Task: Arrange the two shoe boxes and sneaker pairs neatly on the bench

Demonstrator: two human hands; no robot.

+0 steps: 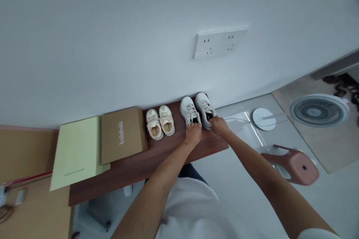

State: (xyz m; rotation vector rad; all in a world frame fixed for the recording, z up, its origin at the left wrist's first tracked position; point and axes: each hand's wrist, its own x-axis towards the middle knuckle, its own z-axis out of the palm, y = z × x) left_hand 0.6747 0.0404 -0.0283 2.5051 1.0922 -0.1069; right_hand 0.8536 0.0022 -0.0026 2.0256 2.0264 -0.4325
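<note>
Two larger white sneakers stand side by side at the right end of a dark wooden bench (185, 145), toes toward the wall. My left hand (193, 133) is closed on the heel of the left white sneaker (189, 107). The heel of the right white sneaker (204, 105) is gripped by my right hand (219, 125). Both sneakers rest on the wood, a narrow gap between them. To their left sits a smaller pair of cream shoes, the left cream shoe (153, 120) and the right cream shoe (166, 117), touched by neither hand.
A brown shoebox (120, 134) and a pale green box (77, 149) lie on the bench's left part. Wall sockets (221, 43) are above the sneakers. At right are a pink stool (304, 167) and a standing fan (319, 111) with a cable across the floor.
</note>
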